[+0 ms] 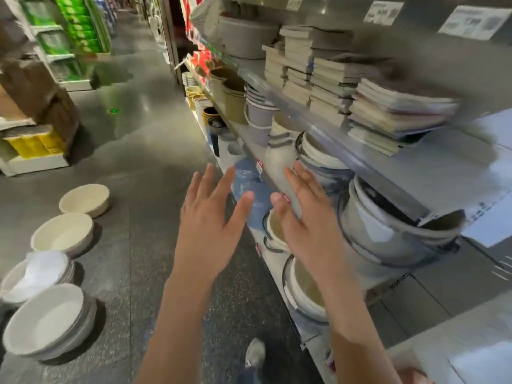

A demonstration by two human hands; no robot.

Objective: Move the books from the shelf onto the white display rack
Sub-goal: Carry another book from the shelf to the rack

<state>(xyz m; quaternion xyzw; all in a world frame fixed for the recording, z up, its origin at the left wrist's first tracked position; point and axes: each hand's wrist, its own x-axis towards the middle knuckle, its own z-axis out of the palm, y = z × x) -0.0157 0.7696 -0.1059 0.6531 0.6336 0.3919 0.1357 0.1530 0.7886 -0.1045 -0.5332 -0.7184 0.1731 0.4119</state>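
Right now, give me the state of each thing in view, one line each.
left hand: open, fingers spread, holding nothing
right hand: open, fingers straight, holding nothing
books: stacked flat in piles on the upper shelf, untouched
buckets: nested on the lower shelf
bowls: stacked on the floor

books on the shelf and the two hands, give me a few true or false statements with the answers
1. Both hands, left hand and right hand, hold nothing. True.
2. The books lie in flat stacks on the shelf. True.
3. The right hand grips a book. False: its fingers are straight and below the books' shelf.
4. Bowls sit on the floor to the person's left. True.
5. The level under the books holds folded towels. False: it holds stacked buckets.
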